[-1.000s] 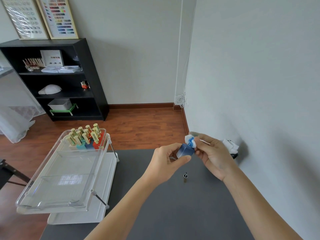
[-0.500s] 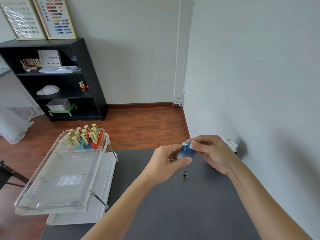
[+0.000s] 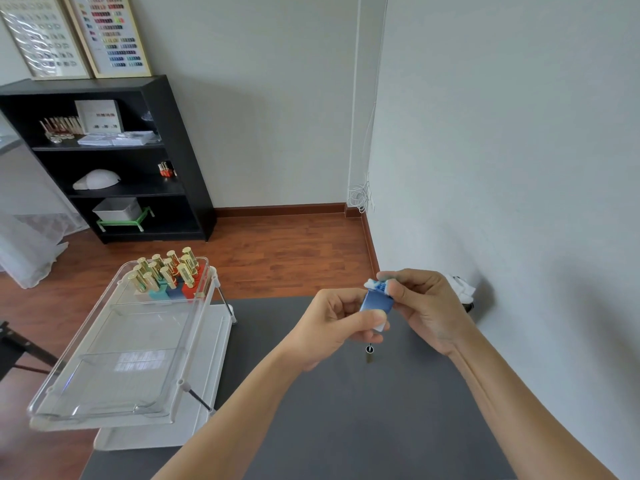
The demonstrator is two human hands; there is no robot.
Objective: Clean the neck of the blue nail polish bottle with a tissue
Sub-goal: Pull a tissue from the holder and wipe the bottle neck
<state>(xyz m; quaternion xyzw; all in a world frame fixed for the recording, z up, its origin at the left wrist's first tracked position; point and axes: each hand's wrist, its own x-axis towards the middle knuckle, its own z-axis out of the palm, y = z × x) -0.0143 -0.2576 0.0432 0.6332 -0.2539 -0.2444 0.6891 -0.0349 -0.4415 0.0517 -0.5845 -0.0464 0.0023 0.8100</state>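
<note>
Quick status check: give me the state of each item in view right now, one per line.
blue nail polish bottle: uncapped, tilted, held off the table
tissue: pressed around the bottle neck, stained blue
left hand: gripping the bottle body
right hand: pinching the tissue
cap: off, on the grey table
clear tray: bottles at far end only

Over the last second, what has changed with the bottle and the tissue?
The right hand has worked the tissue round the neck: half a second ago its fingers hid nearly all of it, and now it shows again at the top of the bottle, blue-stained. The left hand still grips the bottle in the same spot above the table. The cap on the table and the tray of bottles have not moved.
</note>
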